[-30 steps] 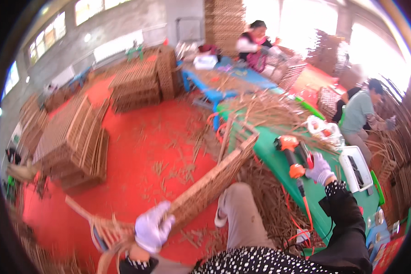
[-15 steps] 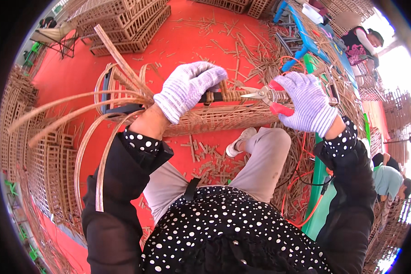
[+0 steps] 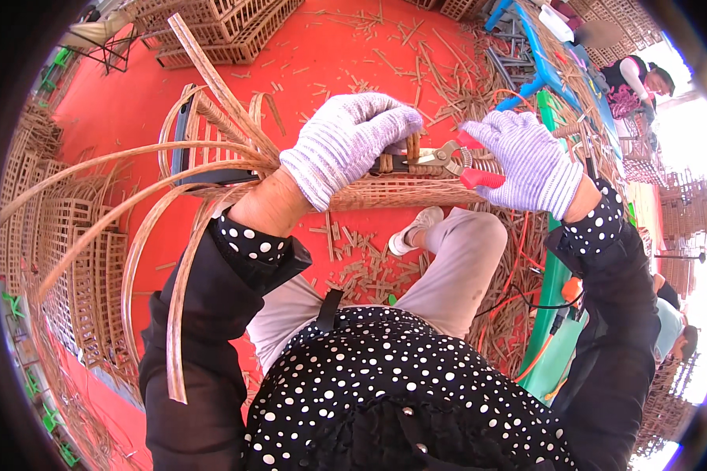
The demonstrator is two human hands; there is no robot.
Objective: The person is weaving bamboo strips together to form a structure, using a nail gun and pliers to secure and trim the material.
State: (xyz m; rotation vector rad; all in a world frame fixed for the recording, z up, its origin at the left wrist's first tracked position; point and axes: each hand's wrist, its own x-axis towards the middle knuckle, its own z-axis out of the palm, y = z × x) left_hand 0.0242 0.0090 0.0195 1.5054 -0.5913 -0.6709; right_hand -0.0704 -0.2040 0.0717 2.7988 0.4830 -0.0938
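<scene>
My left hand [image 3: 353, 145], in a striped white-and-lilac knit glove, pinches a short brown cane strip [image 3: 413, 147] standing up from a dark bar wrapped with cane. The bar runs along the top of a long woven basket frame [image 3: 385, 192] lying across in front of me. My right hand [image 3: 526, 163], gloved alike, grips pruning shears [image 3: 448, 158] by their red handles. Their blades point left and lie at the base of the strip; whether they have cut into it I cannot tell. Several long cane strips [image 3: 110, 161] fan out leftward from beside my left wrist.
Stacked woven crates [image 3: 228, 35] stand at the far left, with more crates [image 3: 78, 267] along the left side. Cane offcuts [image 3: 369, 255] litter the red floor [image 3: 330, 59]. A green bench [image 3: 542, 345], an orange cable and a blue stand [image 3: 538, 63] are at right. Co-workers sit beyond.
The shears' blades have come up against the cane strip and are closer together. My left hand has shifted slightly right along the bar, and the whole view has moved a little.
</scene>
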